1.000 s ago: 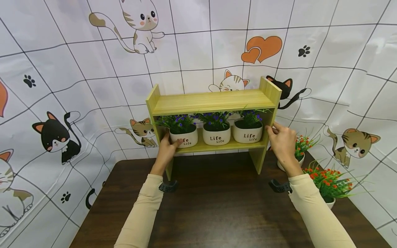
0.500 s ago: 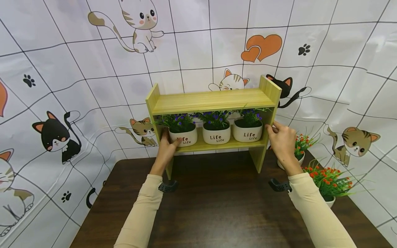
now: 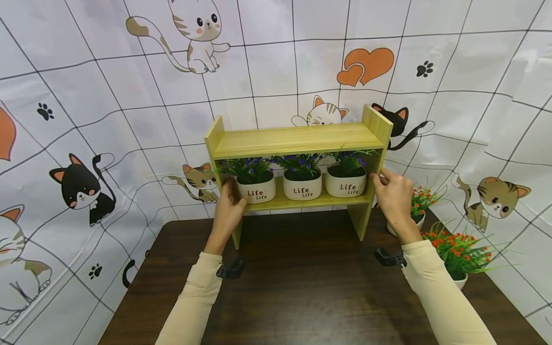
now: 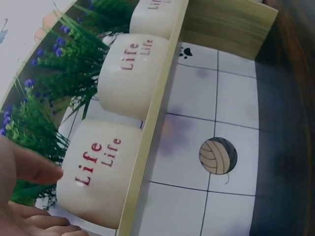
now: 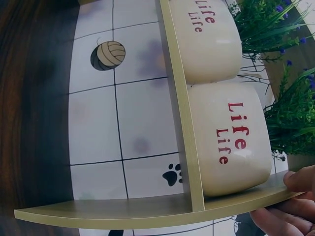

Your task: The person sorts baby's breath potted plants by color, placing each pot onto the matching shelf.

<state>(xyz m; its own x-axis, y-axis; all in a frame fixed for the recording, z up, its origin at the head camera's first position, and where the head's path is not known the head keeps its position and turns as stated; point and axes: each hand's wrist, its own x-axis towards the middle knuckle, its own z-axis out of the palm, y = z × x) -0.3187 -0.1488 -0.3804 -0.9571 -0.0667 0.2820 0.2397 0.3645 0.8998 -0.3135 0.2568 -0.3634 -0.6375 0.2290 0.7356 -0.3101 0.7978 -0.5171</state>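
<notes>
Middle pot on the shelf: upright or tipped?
Upright. In the head view, the middle pot stands base-down on the lower board, purple flowers rising from its open top.

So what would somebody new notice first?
Probably the three white "Life" pots with purple flowers, lined up in the wooden shelf between the left hand and the right hand. Then maybe the orange hearts on the wall above, or the red-flowered plants on the table at right.
</notes>
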